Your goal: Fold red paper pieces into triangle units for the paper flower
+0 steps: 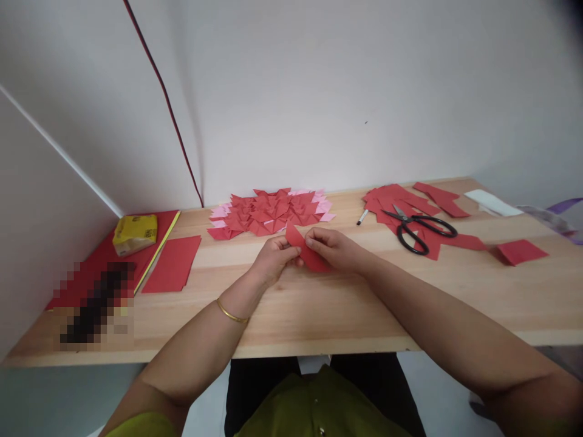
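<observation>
While your left hand (272, 260) and right hand (334, 247) pinch red paper (313, 260), a yellow packet (135, 233) sits left; contents unclear.

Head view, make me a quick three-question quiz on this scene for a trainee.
1. True or false: the left hand and the right hand both hold the red paper.
2. Which black-handled tool lies partly over the pile of red pieces on the right?
3. Fill in: beyond the hands, the folded shapes are red and ____.

Key:
1. True.
2. Scissors.
3. Pink.
</observation>
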